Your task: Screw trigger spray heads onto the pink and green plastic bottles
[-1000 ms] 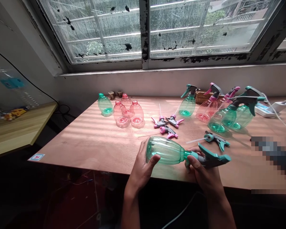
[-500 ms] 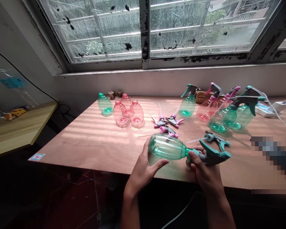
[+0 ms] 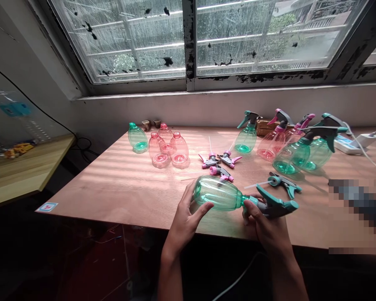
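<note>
A clear green spray bottle (image 3: pixel 217 193) lies sideways in the air above the table's front edge, its base to the left. My left hand (image 3: pixel 188 211) is closed around the base end, thumb in front and fingers behind. My right hand (image 3: pixel 266 223) grips the teal and grey spray head (image 3: pixel 277 202) at the bottle's neck, its thumb on the collar. Just behind lies a loose teal spray head (image 3: pixel 283 184) with its tube pointing left. Several pink and grey spray heads (image 3: pixel 221 171) lie beyond the bottle.
Pink bottles without heads (image 3: pixel 178 151) and a green one (image 3: pixel 138 140) stand at the back left. Fitted green bottles (image 3: pixel 246 138) and pink bottles (image 3: pixel 271 144) stand at the back right, near a white power strip (image 3: pixel 349 144). The window (image 3: pixel 188 42) is behind the wooden table (image 3: pixel 113 188).
The bottle and both hands have shifted slightly left in view. My left thumb has come closer to the bottle's side. The things on the table have stayed put.
</note>
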Demonstrator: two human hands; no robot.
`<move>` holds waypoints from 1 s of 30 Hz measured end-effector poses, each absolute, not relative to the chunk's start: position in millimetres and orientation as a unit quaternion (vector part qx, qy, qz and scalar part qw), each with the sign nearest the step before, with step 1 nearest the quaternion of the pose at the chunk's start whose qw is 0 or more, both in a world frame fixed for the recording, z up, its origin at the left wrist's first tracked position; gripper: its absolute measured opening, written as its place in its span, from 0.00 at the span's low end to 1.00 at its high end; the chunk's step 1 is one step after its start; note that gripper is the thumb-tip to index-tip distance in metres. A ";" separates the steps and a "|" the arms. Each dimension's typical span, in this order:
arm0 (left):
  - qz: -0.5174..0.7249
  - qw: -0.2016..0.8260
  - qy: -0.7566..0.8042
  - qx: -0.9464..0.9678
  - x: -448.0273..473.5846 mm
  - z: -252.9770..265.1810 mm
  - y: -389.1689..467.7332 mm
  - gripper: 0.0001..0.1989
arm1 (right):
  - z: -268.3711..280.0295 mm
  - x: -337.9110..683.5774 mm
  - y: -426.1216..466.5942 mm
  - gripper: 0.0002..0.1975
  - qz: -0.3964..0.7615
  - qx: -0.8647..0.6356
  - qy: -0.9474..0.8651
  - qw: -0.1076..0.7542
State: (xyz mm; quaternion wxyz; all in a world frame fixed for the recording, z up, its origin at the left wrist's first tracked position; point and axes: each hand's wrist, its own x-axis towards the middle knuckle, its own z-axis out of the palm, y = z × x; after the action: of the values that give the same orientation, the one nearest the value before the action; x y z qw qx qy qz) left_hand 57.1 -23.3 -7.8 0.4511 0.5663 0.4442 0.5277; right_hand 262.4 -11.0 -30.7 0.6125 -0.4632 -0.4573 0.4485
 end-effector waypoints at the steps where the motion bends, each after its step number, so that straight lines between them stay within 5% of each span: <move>1: 0.526 0.457 0.443 0.565 56.9 -9.7 -22.9 0.32 | -29.9 262.1 -10.9 0.17 0.446 -0.462 -0.457 0.615; 11: 0.505 0.404 0.498 0.578 58.3 -13.1 -24.0 0.35 | -27.7 260.1 -11.1 0.17 0.428 -0.465 -0.459 0.624; 19: 0.540 0.431 0.501 0.521 58.1 -19.8 -18.9 0.22 | -29.4 261.2 -11.5 0.18 0.440 -0.473 -0.465 0.606; 30: 0.512 0.370 0.529 0.567 57.9 -21.0 -21.5 0.27 | -33.4 265.1 -6.3 0.17 0.451 -0.440 -0.433 0.645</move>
State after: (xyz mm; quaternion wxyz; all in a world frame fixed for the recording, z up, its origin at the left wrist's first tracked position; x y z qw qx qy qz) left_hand 57.9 -21.5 -21.0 0.3697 0.5671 0.5288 0.5120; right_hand 265.1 -6.3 -33.4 0.6447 -0.4395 -0.4331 0.4512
